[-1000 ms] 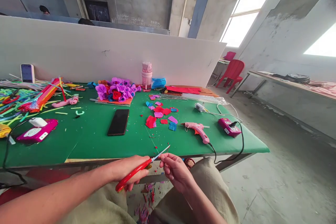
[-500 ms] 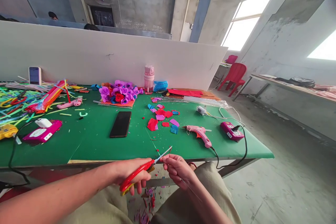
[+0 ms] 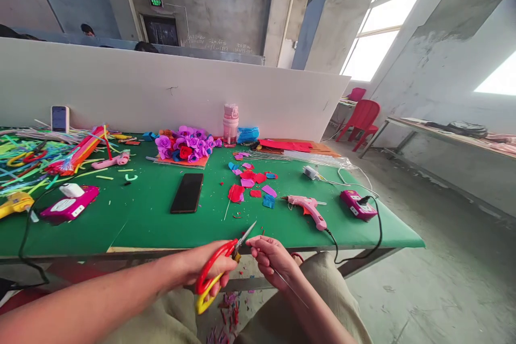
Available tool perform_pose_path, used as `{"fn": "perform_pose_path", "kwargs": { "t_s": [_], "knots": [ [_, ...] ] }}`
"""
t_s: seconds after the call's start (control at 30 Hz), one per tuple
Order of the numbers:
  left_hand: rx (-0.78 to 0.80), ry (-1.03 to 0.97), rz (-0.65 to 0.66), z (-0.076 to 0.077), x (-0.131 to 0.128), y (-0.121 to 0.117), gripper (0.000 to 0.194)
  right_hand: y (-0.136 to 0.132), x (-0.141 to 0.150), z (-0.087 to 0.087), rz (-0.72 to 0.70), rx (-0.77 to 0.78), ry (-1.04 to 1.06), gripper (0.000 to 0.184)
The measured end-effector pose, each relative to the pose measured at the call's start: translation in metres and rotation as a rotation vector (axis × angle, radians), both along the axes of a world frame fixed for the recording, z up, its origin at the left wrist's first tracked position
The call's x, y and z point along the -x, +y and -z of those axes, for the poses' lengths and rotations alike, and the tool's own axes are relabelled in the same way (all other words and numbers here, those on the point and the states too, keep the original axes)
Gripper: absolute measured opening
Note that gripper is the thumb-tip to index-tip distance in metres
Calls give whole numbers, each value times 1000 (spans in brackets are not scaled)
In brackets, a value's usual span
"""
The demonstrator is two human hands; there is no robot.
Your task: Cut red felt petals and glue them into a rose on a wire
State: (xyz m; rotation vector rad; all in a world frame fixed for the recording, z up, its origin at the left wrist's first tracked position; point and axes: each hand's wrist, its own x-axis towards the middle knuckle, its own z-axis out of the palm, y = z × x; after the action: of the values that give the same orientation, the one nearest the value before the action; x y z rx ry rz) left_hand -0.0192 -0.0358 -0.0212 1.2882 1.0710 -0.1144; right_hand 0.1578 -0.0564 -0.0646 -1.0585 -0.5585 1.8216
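The green desk (image 3: 149, 231) stretches across, bearing a pink hot glue gun (image 3: 307, 208) at its right half. Over its near edge, the left hand (image 3: 213, 266) grips red-and-yellow scissors (image 3: 215, 274); just beside them, the right hand (image 3: 272, 258) pinches a thin wire (image 3: 291, 289).

Daylight from right-hand windows (image 3: 382, 27) — glaring, blown white.

Single head-worn camera, looking forward and down. Green table (image 3: 149, 231) lies close below; far wall (image 3: 237, 5) stands well beyond.
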Motion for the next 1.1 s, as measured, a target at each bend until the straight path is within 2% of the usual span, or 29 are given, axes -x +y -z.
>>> {"fn": "perform_pose_path", "kwargs": {
  "t_s": [0.07, 0.1, 0.17, 0.2, 0.27, 0.3, 0.33, 0.4, 0.43, 0.47, 0.57, 0.63, 0.7, 0.73, 0.77, 0.83, 0.9, 1.0, 1.1],
  "knots": [
    [105, -7, 106, -14, 15, 4, 18, -3, -4, 0, 7, -6, 31, 27],
    [102, -55, 123, -22, 25, 7, 21, -4, -7, 0, 19, -8, 48, 28],
    [-46, -121, 47, -37, 50, 16, 35, -7, -15, 1, 51, -11, 81, 31],
    [-194, -85, -51, -42, 64, 21, 39, -7, -20, 1, 70, -16, 96, 31],
    [-494, 160, -235, -48, 94, 36, 37, -3, -28, -1, 108, -39, 130, 30],
    [-610, 367, -322, -48, 109, 44, 32, 2, -31, -3, 129, -59, 151, 29],
    [-728, 532, -356, -47, 124, 52, 30, 8, -33, -6, 149, -79, 174, 29],
    [-895, 836, -342, -41, 149, 64, 29, 24, -35, -15, 186, -115, 218, 28],
    [-962, 957, -323, -37, 160, 68, 30, 34, -35, -20, 200, -124, 233, 26],
    [-954, 1046, -311, -32, 169, 69, 30, 44, -34, -25, 218, -126, 237, 23],
    [-996, 1137, -318, -24, 180, 66, 33, 76, -30, -39, 250, -164, 192, 16],
    [-1081, 1193, -319, -25, 172, 61, 39, 94, -27, -42, 271, -214, 105, 16],
    [-1250, 1199, -298, -30, 151, 59, 40, 109, -26, -42, 310, -296, -45, 18],
    [-1320, 1111, -261, -33, 135, 60, 34, 114, -26, -40, 332, -345, -126, 19],
    [-1330, 975, -207, -35, 116, 62, 30, 118, -25, -38, 352, -392, -197, 21],
    [-1184, 744, -82, -34, 74, 70, 29, 124, -25, -34, 366, -459, -269, 23],
    [-1078, 633, 79, -27, 32, 80, 25, 128, -25, -29, 349, -484, -267, 25],
    [-1128, 722, 137, -11, -14, 91, 24, 136, -23, -24, 298, -487, -275, 26],
    [-1163, 837, 138, 0, -33, 99, 25, 149, -24, -19, 281, -506, -351, 31]
  ]
}}
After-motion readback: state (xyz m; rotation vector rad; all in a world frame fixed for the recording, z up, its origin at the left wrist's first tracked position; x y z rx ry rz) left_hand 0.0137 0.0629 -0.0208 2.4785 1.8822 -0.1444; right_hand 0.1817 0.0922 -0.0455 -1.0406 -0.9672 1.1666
